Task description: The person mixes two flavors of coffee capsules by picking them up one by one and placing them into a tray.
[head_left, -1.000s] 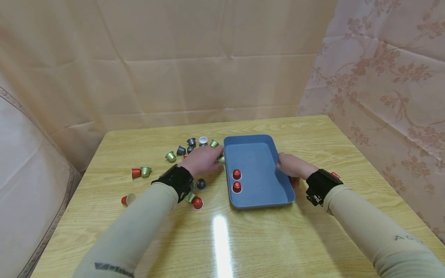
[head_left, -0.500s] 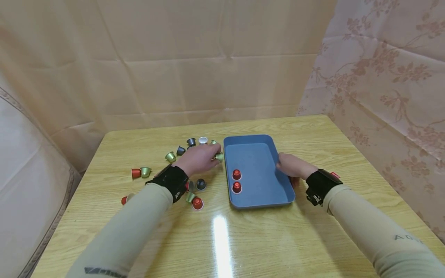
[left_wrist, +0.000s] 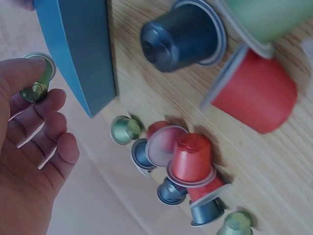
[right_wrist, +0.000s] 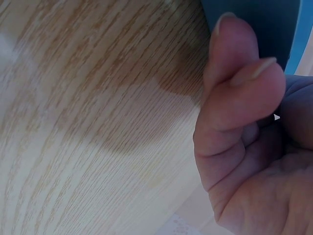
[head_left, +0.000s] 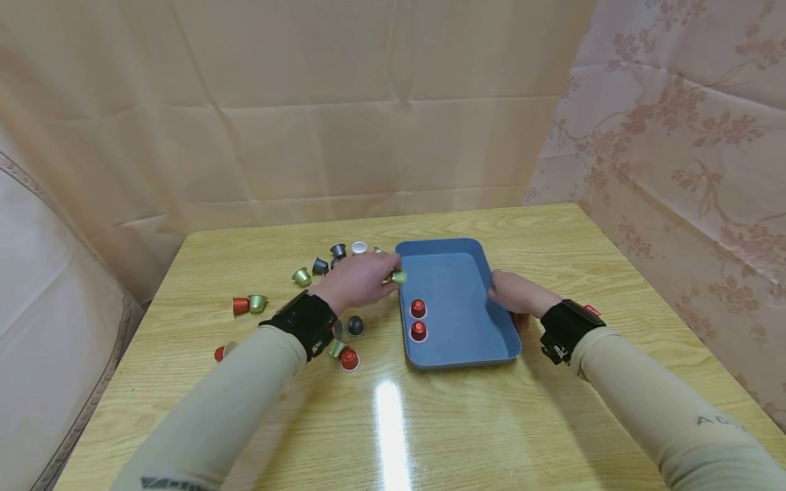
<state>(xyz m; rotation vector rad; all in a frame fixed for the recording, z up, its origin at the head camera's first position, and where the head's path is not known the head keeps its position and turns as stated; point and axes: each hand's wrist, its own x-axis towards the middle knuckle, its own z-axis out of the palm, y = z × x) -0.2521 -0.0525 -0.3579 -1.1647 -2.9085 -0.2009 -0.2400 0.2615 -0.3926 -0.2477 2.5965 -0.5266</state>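
Between thumb and fingertips my left hand (head_left: 361,279) pinches a green coffee capsule (left_wrist: 38,84), held at the left rim of the blue tray (head_left: 454,273). Two red capsules (head_left: 418,320) stand rim-down inside the tray, near its left wall. My right hand (head_left: 518,293) grips the tray's right side, thumb over the rim and fingers curled against the outer wall. In the left wrist view a pile of red, dark blue and green capsules lies behind the held one, with a red capsule (left_wrist: 191,159) on top. The left hand hides part of this pile in the head view.
Loose capsules lie left of the tray, among them a black capsule (head_left: 355,326) and a red capsule (head_left: 349,359) near the left forearm. Farther left sit a red capsule (head_left: 241,306) and a green capsule (head_left: 257,303) together. Curtains hang behind the wooden table (head_left: 479,423).
My left hand has lifted the green capsule from beside the tray and carried it right, to the tray's left rim. The right hand and the tray have stayed in place.
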